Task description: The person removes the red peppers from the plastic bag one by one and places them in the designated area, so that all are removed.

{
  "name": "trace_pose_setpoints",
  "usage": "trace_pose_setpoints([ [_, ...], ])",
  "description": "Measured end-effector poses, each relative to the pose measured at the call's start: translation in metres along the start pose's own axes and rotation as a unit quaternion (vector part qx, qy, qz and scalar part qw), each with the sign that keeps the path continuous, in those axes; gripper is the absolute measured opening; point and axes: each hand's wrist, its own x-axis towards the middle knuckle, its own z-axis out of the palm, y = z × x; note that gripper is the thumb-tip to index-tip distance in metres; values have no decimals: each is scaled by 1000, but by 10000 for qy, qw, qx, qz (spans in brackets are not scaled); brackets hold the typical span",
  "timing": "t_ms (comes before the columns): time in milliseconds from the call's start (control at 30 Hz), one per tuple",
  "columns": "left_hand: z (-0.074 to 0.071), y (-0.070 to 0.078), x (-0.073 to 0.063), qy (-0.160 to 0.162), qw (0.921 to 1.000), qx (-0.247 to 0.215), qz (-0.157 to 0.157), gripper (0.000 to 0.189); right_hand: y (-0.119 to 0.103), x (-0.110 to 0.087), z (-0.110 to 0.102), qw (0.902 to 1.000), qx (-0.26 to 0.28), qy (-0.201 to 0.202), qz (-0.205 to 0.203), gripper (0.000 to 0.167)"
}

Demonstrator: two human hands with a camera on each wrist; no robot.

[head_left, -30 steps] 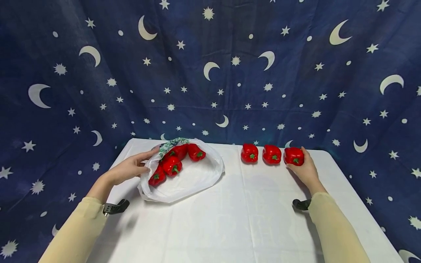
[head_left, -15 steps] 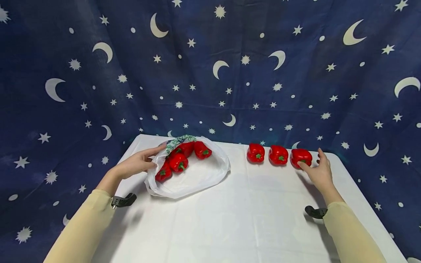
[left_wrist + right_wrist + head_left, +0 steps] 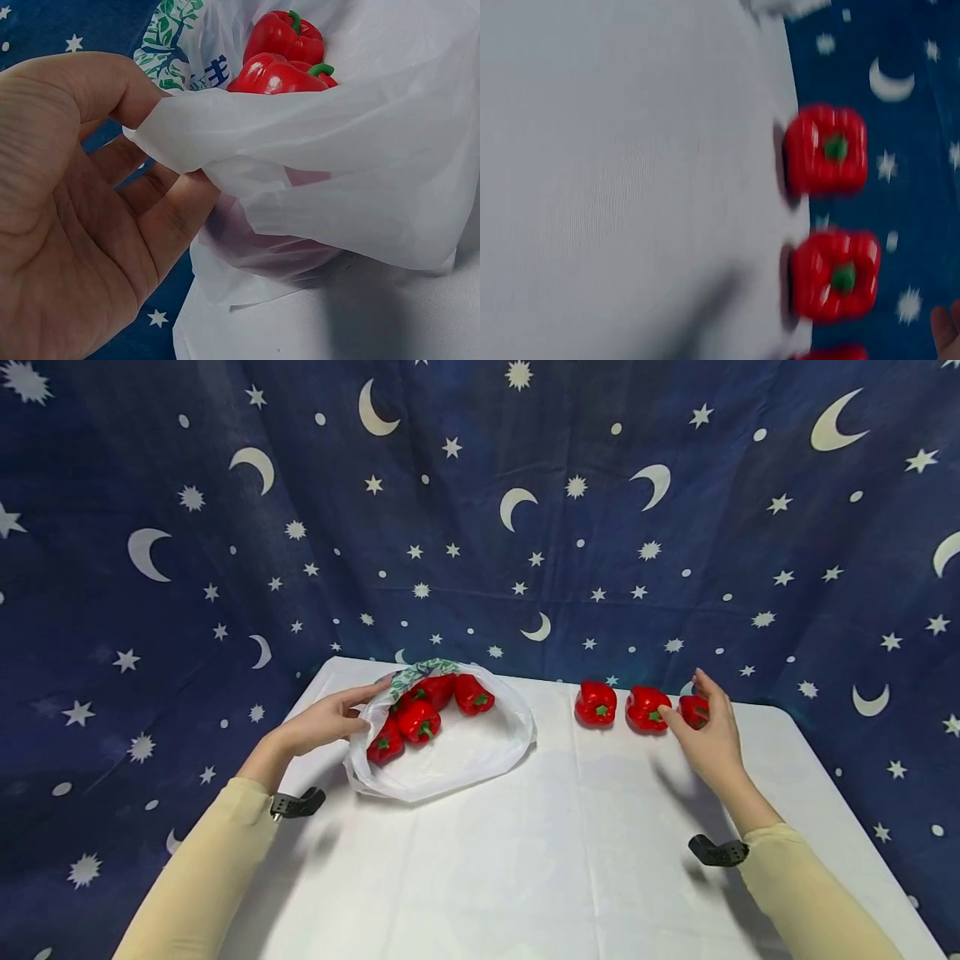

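Observation:
A white plastic bag (image 3: 450, 787) with a green leaf print lies on its side, its mouth spread open. My left hand (image 3: 322, 724) pinches the rim between thumb and fingers, as the left wrist view shows closely. Several red bell peppers (image 3: 418, 721) with green stems are inside. To the right, three more stand in a row: a left pepper (image 3: 596, 705), a middle pepper (image 3: 648, 708) and a right pepper (image 3: 693, 710). My right hand (image 3: 711, 742) hovers in front of the right one, partly hiding it, fingers spread, thumb near the middle pepper. It holds nothing.
A white cloth covers the table (image 3: 480, 868). Behind it hangs a dark blue curtain (image 3: 480, 468) with moons and stars, close to the peppers at the back edge. Both wrists wear black straps (image 3: 297, 802).
The right hand has let go of the right pepper, drawn back, then swung left toward the middle pepper. The left hand keeps its hold on the bag. The head view has shifted slightly.

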Motion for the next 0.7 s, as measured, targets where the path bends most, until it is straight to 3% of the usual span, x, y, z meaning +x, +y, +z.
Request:
trace_pose_setpoints([
  [367,-2,0,0,-14,10000,-7,18,74,-58,-7,53,9901,567,-741,-1044,89],
  [700,-2,1,0,52,10000,1,-60,75,-99,-14,102,9739,886,-1459,-1494,86],
])
